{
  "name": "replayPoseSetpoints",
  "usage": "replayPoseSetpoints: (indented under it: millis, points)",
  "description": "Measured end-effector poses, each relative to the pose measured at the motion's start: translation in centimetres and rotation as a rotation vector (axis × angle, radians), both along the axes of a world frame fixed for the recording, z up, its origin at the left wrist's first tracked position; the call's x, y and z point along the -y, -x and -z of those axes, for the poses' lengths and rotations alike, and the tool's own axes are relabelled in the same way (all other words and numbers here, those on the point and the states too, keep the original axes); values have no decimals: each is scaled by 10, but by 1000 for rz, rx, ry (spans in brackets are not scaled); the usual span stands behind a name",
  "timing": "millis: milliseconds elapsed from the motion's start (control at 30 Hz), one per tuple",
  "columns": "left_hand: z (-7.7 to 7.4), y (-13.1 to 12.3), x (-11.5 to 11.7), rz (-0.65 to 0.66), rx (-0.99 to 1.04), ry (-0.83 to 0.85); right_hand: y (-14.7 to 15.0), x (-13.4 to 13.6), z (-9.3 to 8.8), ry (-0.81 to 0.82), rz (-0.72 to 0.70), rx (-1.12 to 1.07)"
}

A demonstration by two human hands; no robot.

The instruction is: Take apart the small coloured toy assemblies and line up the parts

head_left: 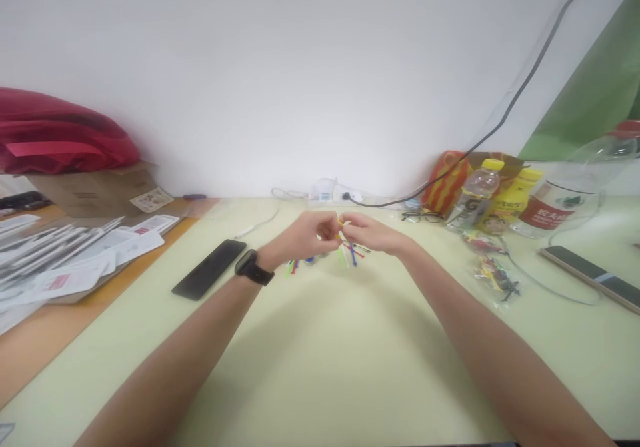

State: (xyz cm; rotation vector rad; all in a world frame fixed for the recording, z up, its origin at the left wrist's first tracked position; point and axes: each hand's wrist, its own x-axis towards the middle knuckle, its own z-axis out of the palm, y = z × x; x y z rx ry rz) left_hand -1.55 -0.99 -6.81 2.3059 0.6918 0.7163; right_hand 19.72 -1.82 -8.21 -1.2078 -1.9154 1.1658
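My left hand (310,234) and my right hand (373,234) meet over the middle of the pale yellow table (320,354). Their fingertips pinch a small bunch of thin coloured plastic ties (347,250) between them; yellow, white, blue and red ends stick out below. A few more coloured ties (297,264) lie on the table under my left hand. A black watch (253,268) sits on my left wrist.
A black phone (209,278) lies left of my arm. Stacked white packets (65,260) and a cardboard box (100,190) fill the left side. Bottles (477,197), glasses (420,216), a clear bag of ties (493,270) and another phone (590,276) stand right.
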Motion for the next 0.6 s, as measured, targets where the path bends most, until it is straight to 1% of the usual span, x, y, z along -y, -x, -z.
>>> replayPoseSetpoints:
  millis: [100, 133, 233, 300, 367, 500, 600]
  points:
    - [2, 2, -1, 1, -183, -18, -5, -6, 8, -7, 95, 128]
    - [2, 2, -1, 18, -242, -32, -6, -8, 11, -5, 96, 169]
    - [4, 3, -1, 61, -387, -34, -6, -12, 19, 21, 38, 242]
    - [7, 4, -3, 53, -487, 10, -2, -12, 24, 24, 9, 258]
    - [10, 6, -5, 30, -571, 60, 4, -12, 29, 0, 14, 268]
    - [13, 9, -9, -28, -655, 123, 14, -14, 40, -49, 58, 271]
    - [15, 12, -12, -44, -655, 131, 11, -17, 43, -134, 121, 323]
